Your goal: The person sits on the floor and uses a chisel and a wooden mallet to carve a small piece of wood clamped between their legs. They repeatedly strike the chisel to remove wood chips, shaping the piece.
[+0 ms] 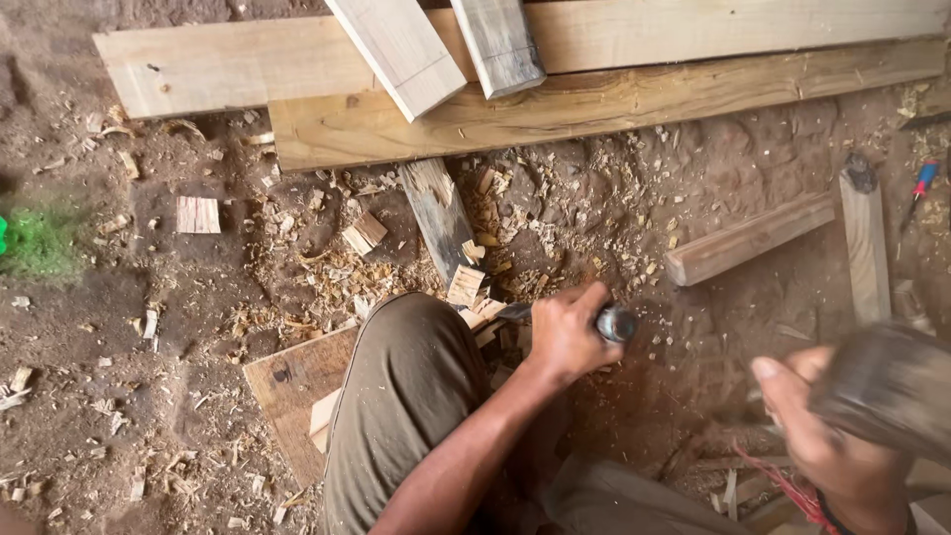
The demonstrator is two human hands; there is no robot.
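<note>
Left hand [567, 332]: closed around a chisel [594, 319], whose metal-capped handle end sticks out to the right of the fist.
Chisel: held low over a chipped wooden piece [436, 213], just beside the bent knee [406, 372].
Right hand [822, 426]: wrapped around a blurred mallet [887, 386], well apart from the chisel.
Ground: dirt strewn with wood chips [327, 277]; long planks [614, 99] are laid across the top.

Planks [594, 104] ahead (bare dirt [89, 396] leftward)
</note>
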